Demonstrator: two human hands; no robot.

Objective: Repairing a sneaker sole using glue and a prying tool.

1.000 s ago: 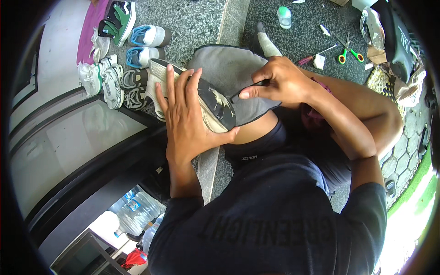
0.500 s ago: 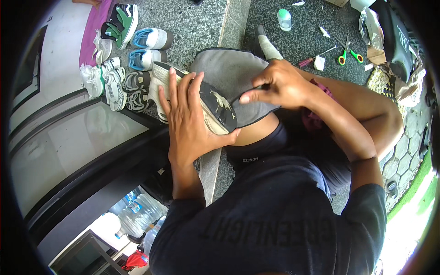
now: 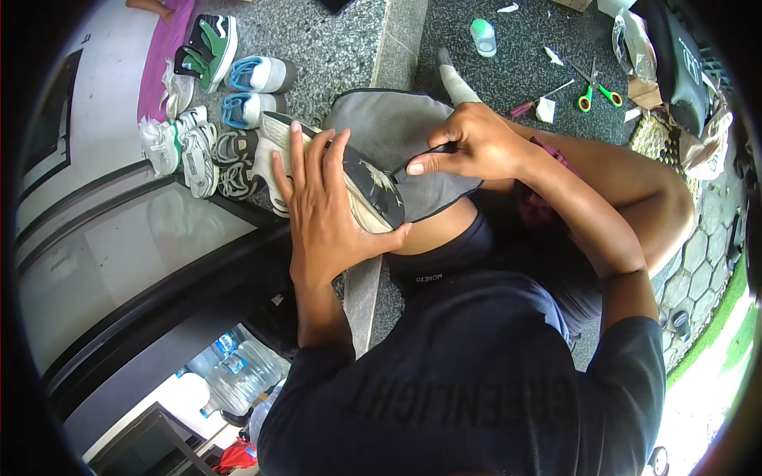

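- Head view, clock read from its centre.
- 12 o'clock: beige shoe [image 3: 371, 181] lies tilted on a grey pad [image 3: 389, 119] with black edging, over the thigh. Its black side has torn-looking cream patches.
- 10 o'clock: left hand [image 3: 324, 210] grips the shoe; fingers spread over the beige part, thumb at the lower end.
- Between 1 and 2: right hand [image 3: 480, 149] closed on a dark slim tool [image 3: 409, 167], thumb along it. Tip sits at the black side; probably touching, too small to be sure.
- 1 o'clock, farther out on the speckled floor: jar [image 3: 482, 40] with a green cap.
- Between 1 and 2: red-handled tool [image 3: 521, 109], near a white scrap [image 3: 545, 110].
- 2 o'clock: scissors [image 3: 586, 102], green-and-orange handles, blades apart.
- 11 o'clock: blue-laced shoes [image 3: 274, 75], side by side.
- Between 7 and 8: clear water bottles [image 3: 246, 373].
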